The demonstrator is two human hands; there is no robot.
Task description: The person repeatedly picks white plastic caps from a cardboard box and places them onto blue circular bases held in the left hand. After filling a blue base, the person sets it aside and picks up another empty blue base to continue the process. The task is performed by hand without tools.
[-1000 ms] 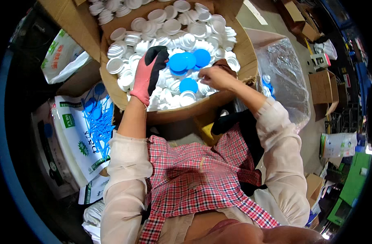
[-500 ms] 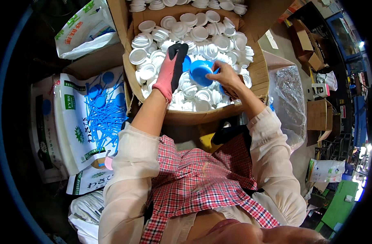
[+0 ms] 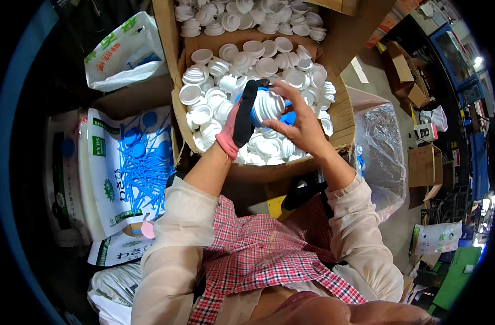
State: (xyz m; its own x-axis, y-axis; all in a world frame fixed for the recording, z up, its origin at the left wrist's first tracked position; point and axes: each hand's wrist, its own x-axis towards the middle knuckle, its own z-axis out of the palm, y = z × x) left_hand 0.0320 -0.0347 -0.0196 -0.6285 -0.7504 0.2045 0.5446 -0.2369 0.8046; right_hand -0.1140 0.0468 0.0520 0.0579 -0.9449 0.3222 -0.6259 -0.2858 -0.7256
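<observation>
My left hand (image 3: 238, 120), in a pink and black glove, and my bare right hand (image 3: 297, 122) both grip one blue and white plastic cap (image 3: 266, 106) held just above an open cardboard box (image 3: 342, 111). The cap's white ribbed inside faces me, with blue showing at its edge. The box under my hands is filled with several white plastic caps (image 3: 220, 86). A little blue shows among the caps beside my right palm.
A second cardboard box (image 3: 247, 13) of white caps sits behind the first. A white sack of blue stick-like parts (image 3: 136, 168) lies at my left, a white printed bag (image 3: 123, 51) behind it. A clear plastic bag (image 3: 385, 157) stands at my right, with small cartons (image 3: 410, 81) on the floor beyond.
My hands lifted from the pile of caps and came together. The right hand now presses a white piece into the blue cap held by the left. The view shifted down the box.
</observation>
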